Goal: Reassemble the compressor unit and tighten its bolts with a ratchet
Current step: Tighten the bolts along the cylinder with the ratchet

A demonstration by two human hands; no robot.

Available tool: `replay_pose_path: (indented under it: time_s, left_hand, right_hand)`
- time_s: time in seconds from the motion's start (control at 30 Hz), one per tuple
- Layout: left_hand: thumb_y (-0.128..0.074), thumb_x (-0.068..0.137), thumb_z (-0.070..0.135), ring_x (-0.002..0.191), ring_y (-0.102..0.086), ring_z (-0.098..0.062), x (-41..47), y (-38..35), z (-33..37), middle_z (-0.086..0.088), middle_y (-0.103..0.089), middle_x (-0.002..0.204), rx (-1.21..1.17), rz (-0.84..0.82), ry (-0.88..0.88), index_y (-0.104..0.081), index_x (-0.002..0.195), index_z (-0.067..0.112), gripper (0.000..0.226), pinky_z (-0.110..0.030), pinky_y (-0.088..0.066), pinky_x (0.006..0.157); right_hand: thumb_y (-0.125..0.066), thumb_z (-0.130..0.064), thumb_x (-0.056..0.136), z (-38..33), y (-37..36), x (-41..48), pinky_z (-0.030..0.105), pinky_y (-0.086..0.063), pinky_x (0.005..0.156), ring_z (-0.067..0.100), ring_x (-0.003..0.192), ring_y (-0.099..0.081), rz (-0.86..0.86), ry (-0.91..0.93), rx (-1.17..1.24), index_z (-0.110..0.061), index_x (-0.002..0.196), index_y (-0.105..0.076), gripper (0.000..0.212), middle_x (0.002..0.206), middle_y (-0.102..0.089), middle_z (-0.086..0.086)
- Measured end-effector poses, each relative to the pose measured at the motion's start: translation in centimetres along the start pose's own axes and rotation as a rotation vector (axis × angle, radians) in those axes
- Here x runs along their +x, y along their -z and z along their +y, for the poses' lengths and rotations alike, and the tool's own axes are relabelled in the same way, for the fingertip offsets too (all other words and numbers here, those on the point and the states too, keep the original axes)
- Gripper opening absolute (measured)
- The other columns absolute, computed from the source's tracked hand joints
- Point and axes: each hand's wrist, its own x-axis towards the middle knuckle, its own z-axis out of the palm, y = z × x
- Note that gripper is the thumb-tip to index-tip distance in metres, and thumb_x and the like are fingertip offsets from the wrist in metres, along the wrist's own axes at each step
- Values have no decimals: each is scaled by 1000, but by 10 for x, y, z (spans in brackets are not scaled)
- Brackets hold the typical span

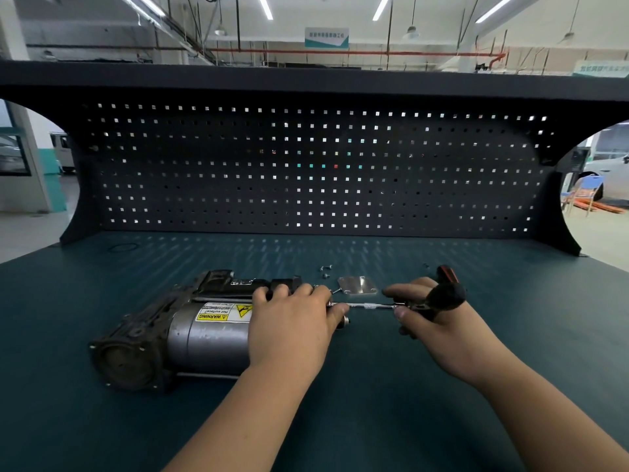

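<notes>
The compressor unit (pixel 190 332) is lying on its side on the counter (pixel 510 369), left of the middle, with its yellow warning label (pixel 223 311) facing up. The left hand (pixel 292 321) is lying over the right end of the unit. Its grip is grasping the housing, the fingers are curling over the top and the thumb is sitting close to the tip of the tool. From this end a thin extension bar (pixel 367 305) is running level to the right. The bolt it is meeting is hidden behind the left hand, so I cannot tell how deep it is sitting.

Behind the bar, some loose bolts (pixel 325 270) and a square metal plate (pixel 358 285) are waiting on the counter, so I judge that the reassembly is only partly done.

The right hand (pixel 442 321) is clenching its grip around the ratchet (pixel 446 291), whose dark handle is pointing up and away.

To do this step well, I think the left hand should be pressing the unit down so it is not rolling. The bar should be staying straight in line with the bolt, because a tilted socket may slip or damage the thread. The swings should be short and even, firm only at the end
</notes>
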Motion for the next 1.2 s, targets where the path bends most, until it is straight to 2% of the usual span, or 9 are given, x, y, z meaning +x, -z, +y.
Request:
replay_pose_path:
  time_s: [0.1, 0.17, 0.3, 0.43, 0.57, 0.77, 0.87, 1.0, 1.2]
  left_hand:
    - [-20, 94, 64, 107, -50, -19, -1, 0, 0, 11, -61, 110, -3, 0, -1, -53, 110, 34, 47, -40, -26, 91]
    - [-19, 94, 64, 108, -50, -19, -1, 1, -1, 11, -60, 111, -14, -3, -6, -52, 110, 34, 48, -40, -25, 92]
    - [-21, 92, 65, 110, -48, -20, -2, 3, -3, 12, -59, 114, -22, -20, -39, -50, 113, 35, 47, -41, -24, 94]
    - [-21, 93, 65, 111, -48, -20, -2, 3, -3, 11, -59, 115, 20, -26, -52, -50, 114, 34, 48, -41, -26, 93]
    - [-23, 93, 66, 111, -48, -21, 0, 2, -3, 11, -59, 115, 42, -33, -48, -51, 114, 33, 48, -40, -28, 90]
    - [-23, 93, 66, 110, -48, -21, 1, 1, -3, 10, -59, 115, 45, -34, -43, -51, 114, 34, 47, -40, -29, 86]
    - [-23, 94, 65, 110, -47, -21, 2, 1, -2, 11, -59, 114, 46, -38, -39, -51, 112, 34, 46, -40, -30, 85]
    - [-23, 94, 64, 110, -48, -22, 2, 1, -2, 10, -60, 114, 41, -33, -31, -52, 112, 33, 46, -39, -30, 85]
    - [-22, 94, 64, 110, -48, -21, 2, 2, -2, 9, -60, 113, 34, -27, -30, -52, 112, 33, 47, -38, -30, 85]
  right_hand:
    - [-64, -12, 90, 2, -4, 2, 28, -55, 75, 10, 68, -68, 43, -40, 125, -40, 103, -68, 31, 85, -66, -16]
    - [-66, -9, 89, 2, -7, 4, 32, -58, 73, 11, 56, -64, 102, -99, 270, -29, 95, -71, 21, 74, -67, -15]
    - [-66, -16, 89, -4, -9, 6, 30, -58, 54, 15, 38, -48, 151, -140, 384, -21, 90, -70, 7, 56, -61, -5]
    - [-56, -40, 92, -7, -16, 6, 42, -54, 51, 18, 32, -46, 176, -293, 363, -10, 80, -66, 33, 55, -62, 4]
    - [-46, -50, 93, -4, -16, 8, 34, -45, 50, 19, 33, -51, 164, -377, 323, -16, 85, -67, 41, 53, -63, 1]
    - [-54, -42, 90, -5, -14, 6, 54, -56, 67, 12, 36, -51, 163, -312, 272, -14, 82, -68, 32, 52, -53, -6]
    - [-59, -33, 89, -7, -8, 5, 42, -58, 66, 9, 41, -51, 174, -229, 288, -26, 88, -73, 16, 54, -51, -11]
    - [-64, -20, 90, -9, -4, 3, 21, -54, 60, 7, 50, -58, 173, -138, 301, -34, 88, -73, 16, 61, -63, -18]
    - [-70, -14, 85, -11, 4, 0, 25, -53, 79, 17, 73, -68, 87, -121, 319, -39, 83, -77, 26, 88, -70, -4]
